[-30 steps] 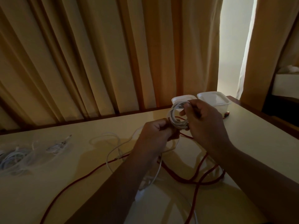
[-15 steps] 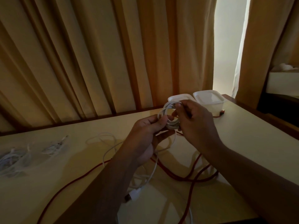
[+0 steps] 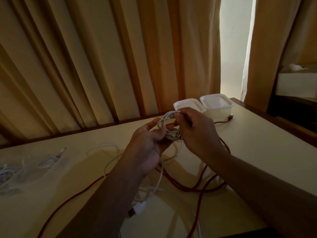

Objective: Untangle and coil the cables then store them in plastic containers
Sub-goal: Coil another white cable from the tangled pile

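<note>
Over the table (image 3: 257,152), the left hand (image 3: 145,148) curls its fingers round a half-wound white cable (image 3: 169,124) and the right hand (image 3: 197,131) pinches its top loop, so coiling looks partway done, with its trailing tail, the sprawled red cable (image 3: 202,188) and storing in the far containers (image 3: 216,105) left.

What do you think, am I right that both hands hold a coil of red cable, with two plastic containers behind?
No: the head view shows the left hand and right hand holding a coil of white cable; the red cable lies on the table. Two plastic containers stand behind.
</note>
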`<state>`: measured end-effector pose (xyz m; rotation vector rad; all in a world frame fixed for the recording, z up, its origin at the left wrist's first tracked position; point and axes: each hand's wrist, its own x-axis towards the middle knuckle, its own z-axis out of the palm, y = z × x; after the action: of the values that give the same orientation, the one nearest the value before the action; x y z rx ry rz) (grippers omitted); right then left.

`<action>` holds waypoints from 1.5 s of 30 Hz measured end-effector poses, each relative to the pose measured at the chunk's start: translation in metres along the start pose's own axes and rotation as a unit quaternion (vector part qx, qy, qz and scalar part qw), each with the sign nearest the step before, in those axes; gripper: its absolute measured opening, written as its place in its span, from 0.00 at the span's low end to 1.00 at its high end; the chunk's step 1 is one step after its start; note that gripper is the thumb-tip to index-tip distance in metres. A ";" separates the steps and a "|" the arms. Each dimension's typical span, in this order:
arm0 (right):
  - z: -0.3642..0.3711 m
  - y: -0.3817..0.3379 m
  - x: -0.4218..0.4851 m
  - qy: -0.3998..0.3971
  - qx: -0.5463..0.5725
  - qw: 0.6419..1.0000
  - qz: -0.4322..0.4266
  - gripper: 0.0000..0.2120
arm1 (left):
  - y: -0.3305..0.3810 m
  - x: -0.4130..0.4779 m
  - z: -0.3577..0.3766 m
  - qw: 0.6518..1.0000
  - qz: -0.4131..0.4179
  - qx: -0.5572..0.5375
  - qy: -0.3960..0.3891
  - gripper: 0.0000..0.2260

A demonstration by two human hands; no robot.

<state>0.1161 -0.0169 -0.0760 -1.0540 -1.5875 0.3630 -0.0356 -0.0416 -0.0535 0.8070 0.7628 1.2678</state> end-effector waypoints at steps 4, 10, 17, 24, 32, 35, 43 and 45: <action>0.002 0.001 0.000 0.010 -0.029 0.999 -0.028 0.12 | -0.001 0.000 0.000 1.000 -0.014 0.002 0.016 0.20; -0.003 -0.001 0.000 0.015 -0.066 0.994 -0.085 0.13 | 0.007 -0.009 0.006 0.993 -0.011 0.115 -0.035 0.10; -0.006 -0.003 -0.001 -0.023 -0.096 0.991 -0.090 0.10 | -0.005 -0.010 0.002 0.946 0.109 0.306 -0.009 0.35; -0.003 0.001 0.006 -0.002 -0.094 0.994 -0.047 0.11 | -0.002 -0.004 0.002 0.979 0.073 0.190 -0.012 0.22; -0.002 0.000 0.005 -0.008 -0.082 0.996 -0.023 0.11 | -0.006 0.000 -0.005 0.959 0.110 0.259 -0.041 0.30; -0.003 0.002 0.006 -0.004 -0.077 0.997 -0.014 0.11 | -0.005 -0.002 -0.010 0.922 0.163 0.350 -0.030 0.29; -0.006 0.006 0.009 0.026 -0.093 0.995 -0.004 0.11 | -0.013 -0.008 -0.002 0.834 0.262 0.486 0.015 0.24; -0.009 0.007 0.010 0.039 -0.100 0.994 -0.001 0.12 | -0.013 -0.007 -0.003 0.832 0.265 0.486 0.041 0.22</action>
<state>0.1276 -0.0076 -0.0716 -1.2054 -1.5781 0.1617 -0.0330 -0.0493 -0.0659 1.9037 1.3471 1.3679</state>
